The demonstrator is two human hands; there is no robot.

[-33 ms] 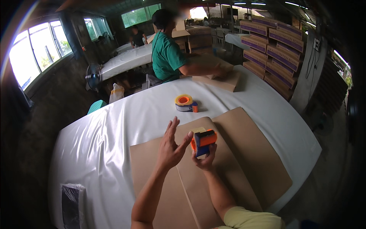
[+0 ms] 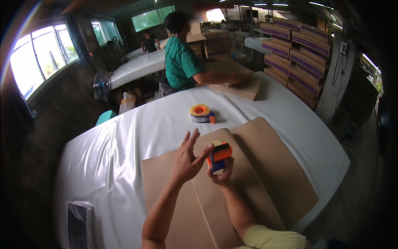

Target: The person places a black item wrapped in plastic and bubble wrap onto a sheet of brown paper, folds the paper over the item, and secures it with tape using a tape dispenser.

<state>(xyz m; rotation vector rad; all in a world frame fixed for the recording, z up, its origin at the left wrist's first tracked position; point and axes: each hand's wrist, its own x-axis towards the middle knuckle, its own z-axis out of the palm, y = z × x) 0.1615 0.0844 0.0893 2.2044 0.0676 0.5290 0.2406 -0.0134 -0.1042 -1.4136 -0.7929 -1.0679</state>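
An orange and blue tape dispenser (image 2: 221,155) is gripped in my right hand (image 2: 222,176), above the brown paper. My left hand (image 2: 187,161) is raised just to its left, fingers stretched out, with the thumb at the dispenser's edge. Whether the thumb touches the tape there, I cannot tell. Beneath both hands, a large sheet of brown paper (image 2: 166,174) lies folded over, its seam running toward me. Farther back on the white-covered table (image 2: 103,166) stands a second tape dispenser (image 2: 200,113) with a roll of yellowish tape.
A co-worker in a green shirt (image 2: 180,62) leans over a brown wrapped package (image 2: 244,89) at the table's far edge. Stacked cartons (image 2: 298,58) rise at the back right. A dark plastic-wrapped pack (image 2: 78,224) lies near left. A fan (image 2: 102,85) stands beyond the table.
My right hand has shifted the tape dispenser slightly left, toward my left thumb. My left hand stays nearly in place, its fingers a little farther right.
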